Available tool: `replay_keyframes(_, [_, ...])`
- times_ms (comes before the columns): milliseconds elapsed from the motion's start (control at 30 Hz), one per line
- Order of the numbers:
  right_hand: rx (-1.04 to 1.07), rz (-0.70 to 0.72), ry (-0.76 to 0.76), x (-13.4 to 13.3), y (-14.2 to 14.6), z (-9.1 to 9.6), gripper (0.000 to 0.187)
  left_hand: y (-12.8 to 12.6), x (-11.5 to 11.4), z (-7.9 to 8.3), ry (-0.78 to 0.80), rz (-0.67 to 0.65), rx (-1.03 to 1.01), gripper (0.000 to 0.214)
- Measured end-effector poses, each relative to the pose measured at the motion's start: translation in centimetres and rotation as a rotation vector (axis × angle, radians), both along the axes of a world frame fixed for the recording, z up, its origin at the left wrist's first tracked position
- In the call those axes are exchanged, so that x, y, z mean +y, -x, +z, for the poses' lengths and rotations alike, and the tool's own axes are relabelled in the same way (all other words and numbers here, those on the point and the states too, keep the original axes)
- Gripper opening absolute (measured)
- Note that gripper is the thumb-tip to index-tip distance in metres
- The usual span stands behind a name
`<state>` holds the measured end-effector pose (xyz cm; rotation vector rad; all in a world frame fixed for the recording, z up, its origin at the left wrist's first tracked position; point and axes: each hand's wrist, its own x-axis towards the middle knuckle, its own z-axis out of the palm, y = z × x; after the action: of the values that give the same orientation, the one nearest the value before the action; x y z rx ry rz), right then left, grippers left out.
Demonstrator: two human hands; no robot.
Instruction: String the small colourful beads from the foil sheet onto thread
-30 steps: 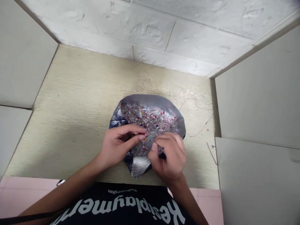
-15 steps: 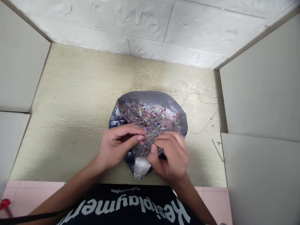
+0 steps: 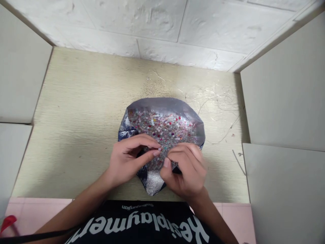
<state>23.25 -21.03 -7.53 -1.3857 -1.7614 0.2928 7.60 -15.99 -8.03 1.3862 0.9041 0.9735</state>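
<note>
An open bag (image 3: 165,103) with a silvery lining and dark blue outside sits on the table, full of small mixed beads (image 3: 165,127) in white, pink, red and clear. Over its near side, my left hand (image 3: 132,156) pinches a small pinkish bead (image 3: 159,149) between thumb and fingertips. My right hand (image 3: 186,167) is closed beside it, thumb against the index finger, on a thin needle or wire (image 3: 163,154) whose end points toward the bead. Whether the bead is on the wire is too small to tell.
Loose clear thread (image 3: 215,98) lies tangled on the wooden table (image 3: 76,101) at the back right. A short grey strip (image 3: 239,162) and a small metal piece (image 3: 240,154) lie at the right edge. White panels (image 3: 281,101) flank the table; a white brick wall (image 3: 157,27) stands behind.
My left thumb has dropped slightly away from the index finger, showing the bead at the fingertips. My right hand keeps its pinch in nearly the same place. The view has shifted a little.
</note>
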Motion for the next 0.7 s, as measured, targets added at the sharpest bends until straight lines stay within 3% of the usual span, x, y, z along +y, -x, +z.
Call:
replay_keyframes(367, [-0.004, 0.005, -0.012, 0.11, 0.01, 0.15, 0.009, 0.09, -0.01, 0.14, -0.019, -0.008, 0.016, 0.019])
replay_keyframes(700, [-0.011, -0.001, 0.000, 0.04, -0.01, -0.19, 0.007, 0.36, -0.06, 0.14, -0.131, -0.067, 0.105, 0.016])
